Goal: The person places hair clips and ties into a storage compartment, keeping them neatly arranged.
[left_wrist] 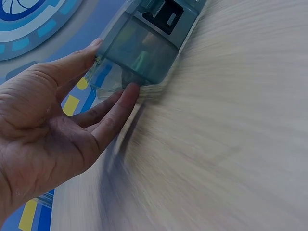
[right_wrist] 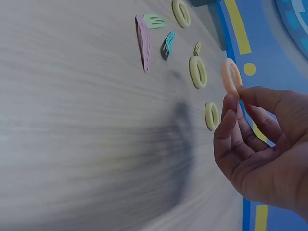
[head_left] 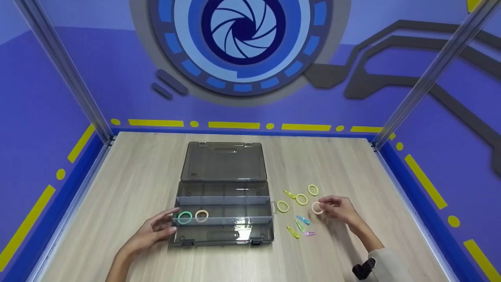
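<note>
Pale peach, smooth and rounded, a small ring [right_wrist: 225,78] is pinched between the fingers [right_wrist: 262,97] of the right hand [right_wrist: 272,149] above the desk [head_left: 137,172], beside yellow rings [right_wrist: 193,73]; parted fingers of the left hand [head_left: 146,235] touch a smoky see-through box [head_left: 225,162].

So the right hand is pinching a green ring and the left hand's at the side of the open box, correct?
Not green: the right hand pinches a peach ring, as the right wrist view shows. The left hand is at the side of the open box.
</note>
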A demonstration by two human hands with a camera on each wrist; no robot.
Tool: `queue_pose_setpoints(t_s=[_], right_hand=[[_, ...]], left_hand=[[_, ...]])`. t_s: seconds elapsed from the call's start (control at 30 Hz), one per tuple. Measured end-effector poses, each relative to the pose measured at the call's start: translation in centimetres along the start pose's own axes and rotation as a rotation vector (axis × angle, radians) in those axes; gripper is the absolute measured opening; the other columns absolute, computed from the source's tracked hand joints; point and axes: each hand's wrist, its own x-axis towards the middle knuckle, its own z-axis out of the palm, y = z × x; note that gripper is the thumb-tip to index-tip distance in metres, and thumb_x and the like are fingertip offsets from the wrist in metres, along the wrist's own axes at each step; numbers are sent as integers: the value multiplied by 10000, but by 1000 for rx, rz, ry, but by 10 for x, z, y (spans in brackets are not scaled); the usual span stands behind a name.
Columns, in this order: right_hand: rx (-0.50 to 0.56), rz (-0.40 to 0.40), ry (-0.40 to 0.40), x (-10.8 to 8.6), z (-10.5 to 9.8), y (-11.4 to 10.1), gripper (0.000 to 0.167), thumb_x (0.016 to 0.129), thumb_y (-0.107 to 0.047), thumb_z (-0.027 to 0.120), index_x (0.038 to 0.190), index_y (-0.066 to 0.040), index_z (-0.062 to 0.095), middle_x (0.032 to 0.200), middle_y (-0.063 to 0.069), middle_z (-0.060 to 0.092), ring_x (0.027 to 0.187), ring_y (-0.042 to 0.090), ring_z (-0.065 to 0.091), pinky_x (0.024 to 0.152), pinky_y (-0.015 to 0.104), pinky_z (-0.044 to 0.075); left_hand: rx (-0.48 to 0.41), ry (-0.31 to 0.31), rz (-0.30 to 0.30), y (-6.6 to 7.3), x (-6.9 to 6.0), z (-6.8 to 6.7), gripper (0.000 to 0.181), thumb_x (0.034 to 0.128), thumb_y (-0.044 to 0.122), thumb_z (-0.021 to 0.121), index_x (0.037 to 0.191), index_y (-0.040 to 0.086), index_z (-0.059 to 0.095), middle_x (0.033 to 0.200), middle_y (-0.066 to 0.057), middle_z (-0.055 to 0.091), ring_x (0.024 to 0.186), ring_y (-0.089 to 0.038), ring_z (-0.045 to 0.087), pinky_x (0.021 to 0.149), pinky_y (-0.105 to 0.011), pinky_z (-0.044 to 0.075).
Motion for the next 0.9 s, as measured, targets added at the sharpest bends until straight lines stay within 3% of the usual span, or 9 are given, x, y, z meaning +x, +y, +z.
queue_pose_setpoints(t_s=[0.3, 0.63, 0.9], right_hand=[[70, -5, -57, -2, 6, -11, 382, 985, -126, 682, 1252, 139, 615, 998, 1, 722, 855, 60, 680, 751, 236, 582], [37, -37, -63, -4, 12, -21, 408, 980, -163, 693, 1264, 121, 621, 1108, 136, 726, 873, 36, 676, 775, 254, 578], [40, -57, -85, 1, 22, -27, 394, 966, -150, 705, 1245, 119, 633, 1074, 162, 733, 896, 140, 714, 750, 266, 576]], left_hand=[[-3, -7, -3, 3, 3, 1, 685, 1007, 201, 662, 1591, 75, 328, 1533, -323, 352, 1260, -262, 541, 961, -383, 559], [20, 10, -19, 4, 1, 2, 681, 1004, 217, 669, 1590, 94, 342, 1549, -308, 346, 1310, -309, 495, 972, -376, 548], [1, 8, -10, 1, -3, 0, 688, 1007, 189, 661, 1595, 77, 321, 1544, -327, 335, 1305, -314, 499, 971, -383, 545]])
